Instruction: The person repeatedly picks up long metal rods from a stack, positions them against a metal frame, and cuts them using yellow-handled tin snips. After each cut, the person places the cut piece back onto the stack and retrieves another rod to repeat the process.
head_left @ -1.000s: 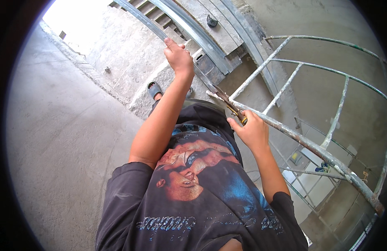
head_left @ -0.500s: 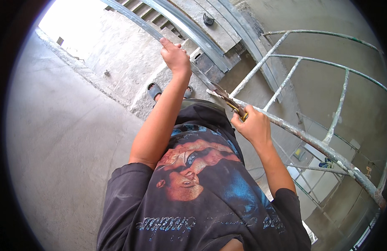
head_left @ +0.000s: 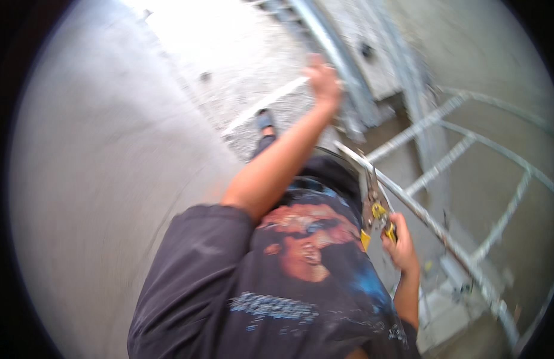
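Note:
My right hand [head_left: 401, 242] grips the yellow handle of a pair of tin snips [head_left: 376, 206]. Their jaws point up and away, with blades and handles spread and nothing visible between the blades. The other yellow handle hangs free of my fingers. Stretched out ahead, my left hand [head_left: 323, 84] is smeared by motion, so its finger positions and anything in it are unclear. Just to its right runs a long galvanized metal channel [head_left: 334, 51]. I cannot tell whether the hand touches it.
A paint-spattered metal scaffold frame [head_left: 435, 224] stands along my right side. Another metal strip [head_left: 408, 66] lies beyond the channel, near a small dark object [head_left: 367, 51]. My sandalled foot [head_left: 264, 119] rests on rough concrete. Smooth grey concrete [head_left: 109, 167] spreads to the left.
The view has swung, shifting the scene. My left hand, earlier closed on a thin metal strip, now shows no clear strip. The snips, earlier at the strip's end, are lower and spread.

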Motion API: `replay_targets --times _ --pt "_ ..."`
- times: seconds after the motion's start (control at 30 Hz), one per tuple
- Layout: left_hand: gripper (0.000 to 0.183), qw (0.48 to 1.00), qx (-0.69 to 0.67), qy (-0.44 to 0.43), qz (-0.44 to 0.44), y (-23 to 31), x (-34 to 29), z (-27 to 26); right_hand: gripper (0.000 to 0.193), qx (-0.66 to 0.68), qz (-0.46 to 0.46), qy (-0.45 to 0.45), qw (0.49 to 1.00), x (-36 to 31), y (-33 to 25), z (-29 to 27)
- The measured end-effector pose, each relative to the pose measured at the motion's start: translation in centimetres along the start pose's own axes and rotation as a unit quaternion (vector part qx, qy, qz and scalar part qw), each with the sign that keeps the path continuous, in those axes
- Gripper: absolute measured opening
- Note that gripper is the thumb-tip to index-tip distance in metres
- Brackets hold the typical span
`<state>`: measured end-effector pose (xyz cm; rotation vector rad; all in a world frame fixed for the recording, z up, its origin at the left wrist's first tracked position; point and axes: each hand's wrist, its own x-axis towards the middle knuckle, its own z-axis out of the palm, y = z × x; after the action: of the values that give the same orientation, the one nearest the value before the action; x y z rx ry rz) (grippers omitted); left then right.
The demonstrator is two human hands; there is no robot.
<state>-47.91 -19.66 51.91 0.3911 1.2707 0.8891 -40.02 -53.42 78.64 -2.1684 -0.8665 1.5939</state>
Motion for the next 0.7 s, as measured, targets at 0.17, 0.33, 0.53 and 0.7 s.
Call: replay_targets --times 0.17,0.33,0.53,0.7 --pt "0.074 0.986 0.095 0.116 0.071 2.6 -3.0 5.4 0.097 -0.167 -0.009 0.081 0.983 -1.9 0.3 4.1" --pt "0.066 0.986 0.083 0.138 0.039 3.5 -3.6 11.4 0.098 -0.161 -0.008 0.108 0.981 -2.0 8.0 4.1" --pt "0.068 0.985 0.065 0.129 0.095 4.2 -2.6 12.6 0.089 0.296 0.053 -0.111 0.947 -2.1 8.1 -0.4" --pt "0.072 0.988 0.094 0.105 0.06 5.2 -3.6 9.1 0.059 0.186 0.004 0.079 0.979 0.7 4.2 0.7"
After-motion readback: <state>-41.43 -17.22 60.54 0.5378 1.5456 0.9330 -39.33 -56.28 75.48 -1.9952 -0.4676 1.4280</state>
